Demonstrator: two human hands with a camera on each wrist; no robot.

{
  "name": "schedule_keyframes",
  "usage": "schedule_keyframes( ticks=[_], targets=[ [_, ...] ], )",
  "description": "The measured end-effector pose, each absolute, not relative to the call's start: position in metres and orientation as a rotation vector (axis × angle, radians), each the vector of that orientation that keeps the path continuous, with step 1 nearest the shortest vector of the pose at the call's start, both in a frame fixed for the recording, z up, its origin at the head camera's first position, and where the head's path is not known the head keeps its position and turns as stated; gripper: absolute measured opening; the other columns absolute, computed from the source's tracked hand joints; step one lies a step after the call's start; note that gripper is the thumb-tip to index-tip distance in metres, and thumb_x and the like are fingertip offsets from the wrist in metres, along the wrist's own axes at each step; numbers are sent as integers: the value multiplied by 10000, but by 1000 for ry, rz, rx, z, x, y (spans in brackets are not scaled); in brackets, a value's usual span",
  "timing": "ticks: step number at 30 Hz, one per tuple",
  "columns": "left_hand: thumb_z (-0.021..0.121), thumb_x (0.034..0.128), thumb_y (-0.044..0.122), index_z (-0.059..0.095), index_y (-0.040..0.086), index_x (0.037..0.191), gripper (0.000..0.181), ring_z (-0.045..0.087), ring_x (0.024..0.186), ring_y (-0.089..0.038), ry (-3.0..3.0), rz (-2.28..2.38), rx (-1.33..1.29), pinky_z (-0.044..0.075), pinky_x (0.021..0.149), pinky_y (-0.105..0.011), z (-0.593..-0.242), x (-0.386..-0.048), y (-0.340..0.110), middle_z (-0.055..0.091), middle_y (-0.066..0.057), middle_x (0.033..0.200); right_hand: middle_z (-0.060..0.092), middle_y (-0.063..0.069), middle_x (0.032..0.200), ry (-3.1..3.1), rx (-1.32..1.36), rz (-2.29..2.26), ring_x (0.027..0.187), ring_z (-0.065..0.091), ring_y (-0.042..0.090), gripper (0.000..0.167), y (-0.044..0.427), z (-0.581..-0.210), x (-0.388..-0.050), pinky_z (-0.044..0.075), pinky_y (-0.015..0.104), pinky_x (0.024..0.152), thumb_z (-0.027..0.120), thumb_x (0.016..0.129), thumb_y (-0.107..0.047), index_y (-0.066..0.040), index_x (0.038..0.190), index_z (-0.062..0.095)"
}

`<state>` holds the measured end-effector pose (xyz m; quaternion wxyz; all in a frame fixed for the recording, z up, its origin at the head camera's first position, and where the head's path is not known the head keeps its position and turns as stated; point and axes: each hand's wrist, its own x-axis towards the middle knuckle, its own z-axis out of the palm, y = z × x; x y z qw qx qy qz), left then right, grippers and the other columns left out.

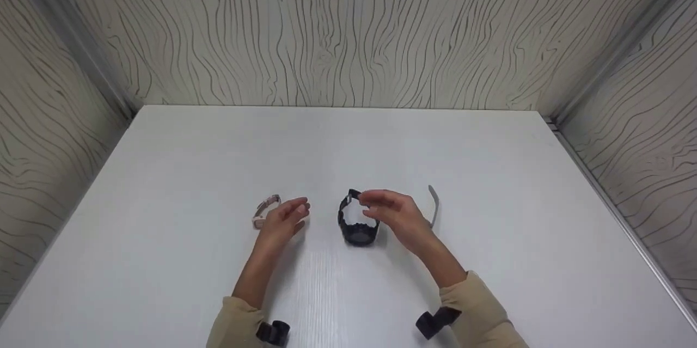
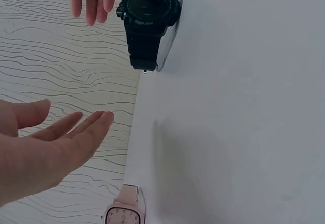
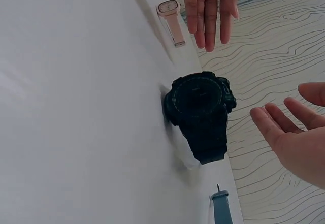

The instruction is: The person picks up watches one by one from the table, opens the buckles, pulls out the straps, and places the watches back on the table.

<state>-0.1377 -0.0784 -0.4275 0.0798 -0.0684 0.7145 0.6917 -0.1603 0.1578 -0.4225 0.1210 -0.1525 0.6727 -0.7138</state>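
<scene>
A black watch (image 1: 360,234) with its strap looped stands on the white table. My right hand (image 1: 400,220) hovers over the right side of that loop, fingers loosely bent and holding nothing. To the left, a pink watch (image 1: 259,222) lies partly behind my left hand (image 1: 279,228), whose relaxed fingers point right and hold nothing. A grey-blue strap (image 1: 435,206) is on the table right of my right hand, its lower part hidden in the head view. In the left wrist view, the pink watch (image 2: 123,214) shows a squarish dial; the right wrist view shows the black watch (image 3: 198,97) between both hands.
The white table (image 1: 337,146) reaches back to a wood-grain patterned panel (image 1: 326,32), with similar panels at both sides. Small black devices are strapped at both wrists, over beige sleeves (image 1: 479,310).
</scene>
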Motion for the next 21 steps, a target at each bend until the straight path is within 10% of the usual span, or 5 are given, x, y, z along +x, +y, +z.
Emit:
schedule_keyframes(
  ticks=[21],
  targets=[
    [497, 946, 292, 511, -49, 1228, 443, 533, 1092, -294, 2393, 2117, -381, 414, 938, -406, -446, -134, -142, 568, -187, 1179, 561, 204, 1148, 1866, -511, -2023, 1132, 485, 386, 312, 97, -434, -145, 451, 339, 900, 548, 863, 50, 126, 1164, 516]
  ],
)
